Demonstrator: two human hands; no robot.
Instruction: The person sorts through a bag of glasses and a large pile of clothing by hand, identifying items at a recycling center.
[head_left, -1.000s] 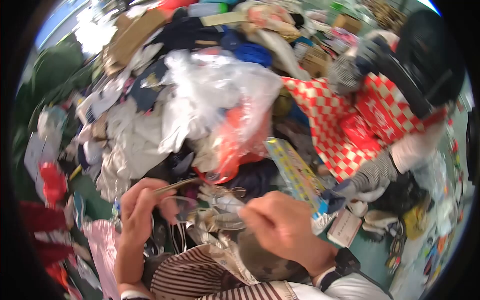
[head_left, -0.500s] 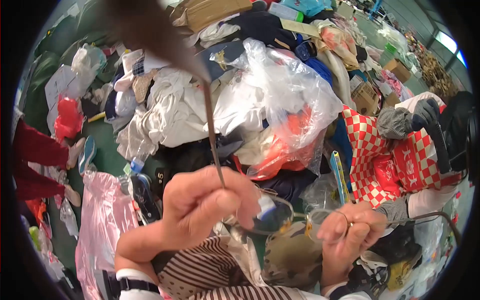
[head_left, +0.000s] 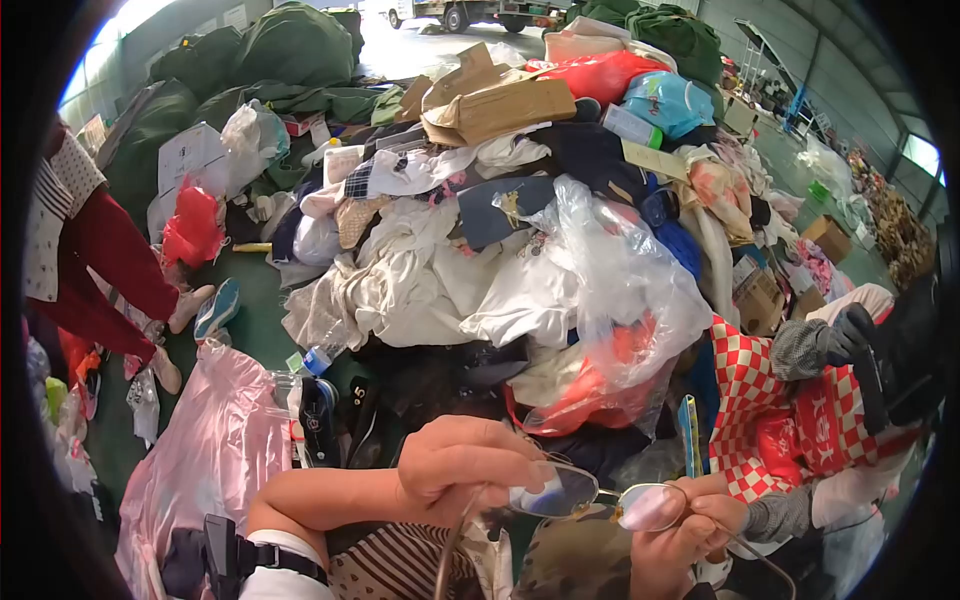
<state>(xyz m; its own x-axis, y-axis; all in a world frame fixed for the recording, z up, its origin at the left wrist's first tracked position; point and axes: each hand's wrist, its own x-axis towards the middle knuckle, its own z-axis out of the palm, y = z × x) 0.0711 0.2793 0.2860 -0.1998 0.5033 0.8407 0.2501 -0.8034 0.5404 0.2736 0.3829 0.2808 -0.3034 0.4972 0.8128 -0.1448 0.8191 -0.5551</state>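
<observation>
A pair of thin-framed glasses point(head_left: 600, 498) is held low in front of me, lenses side by side. My left hand point(head_left: 468, 470) is closed around the hinge and temple at the left end, partly covering that lens. The fingers of my right hand point(head_left: 700, 525) pinch the frame at the other lens, with a temple curving down past them. Below the glasses lie a striped cloth point(head_left: 390, 565) and a camouflage-patterned piece point(head_left: 575, 560).
A large pile of white clothes point(head_left: 420, 270), plastic bags and cardboard point(head_left: 500, 105) spreads ahead. A pink plastic sheet point(head_left: 215, 430) lies at left, near a person in red trousers point(head_left: 110, 260). Another person in a red checkered apron point(head_left: 740, 400) is at right.
The view has tilted up, showing more of the background. The glasses' left temple has swung from pointing up at my face to hanging down below my left hand.
</observation>
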